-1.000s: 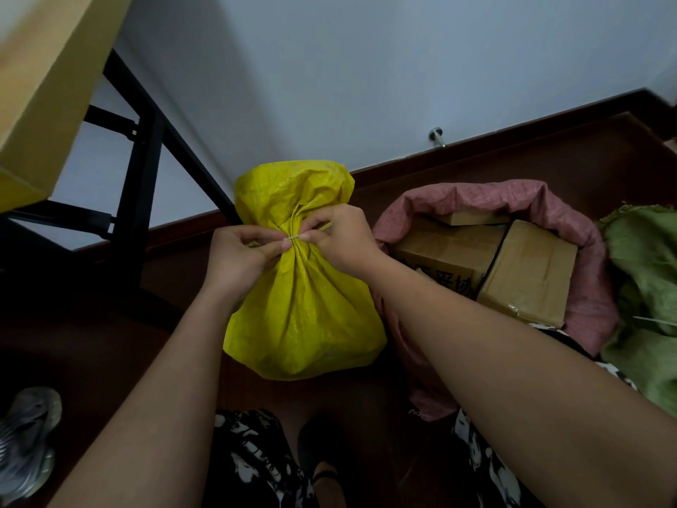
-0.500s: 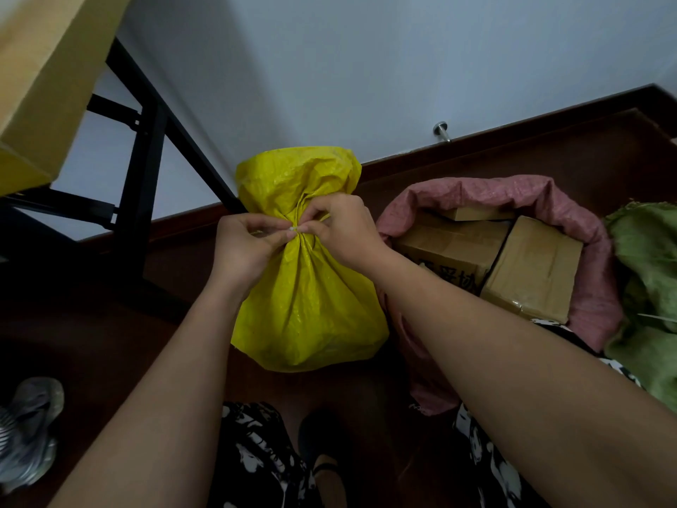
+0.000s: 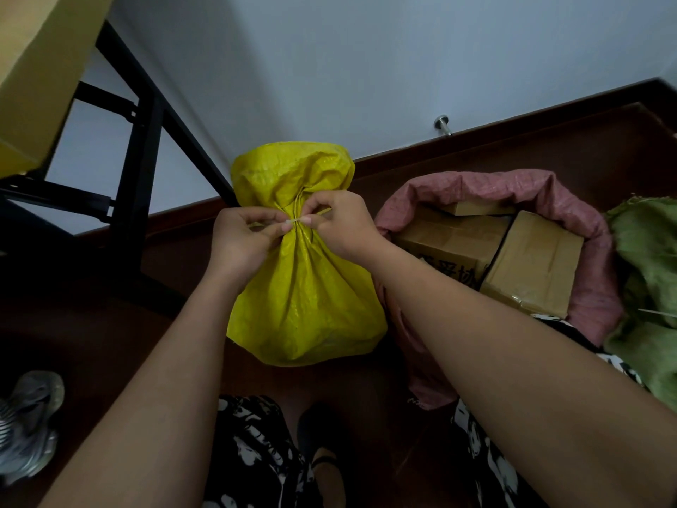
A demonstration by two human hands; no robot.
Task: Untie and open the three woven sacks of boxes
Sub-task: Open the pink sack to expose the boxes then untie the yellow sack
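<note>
A yellow woven sack (image 3: 306,298) stands on the dark floor, its neck gathered and bound by a thin pale tie (image 3: 296,222). My left hand (image 3: 241,243) pinches the tie from the left. My right hand (image 3: 344,229) pinches it from the right, fingertips almost meeting at the knot. To the right, a pink woven sack (image 3: 582,214) stands with its mouth rolled down and brown cardboard boxes (image 3: 531,265) showing inside. A green woven sack (image 3: 648,251) lies at the right edge, partly cut off.
A black metal table frame (image 3: 143,141) stands at the left under a yellow-brown tabletop (image 3: 33,67). The white wall (image 3: 366,67) with a door stop (image 3: 443,124) lies behind the sacks. A sneaker (image 3: 29,423) sits at lower left; my patterned clothing and dark shoe (image 3: 322,452) are below.
Both hands stay pinched at the yellow sack's neck, their fingers shifting slightly on the tie. The view has drifted a little; the sack remains bound.
</note>
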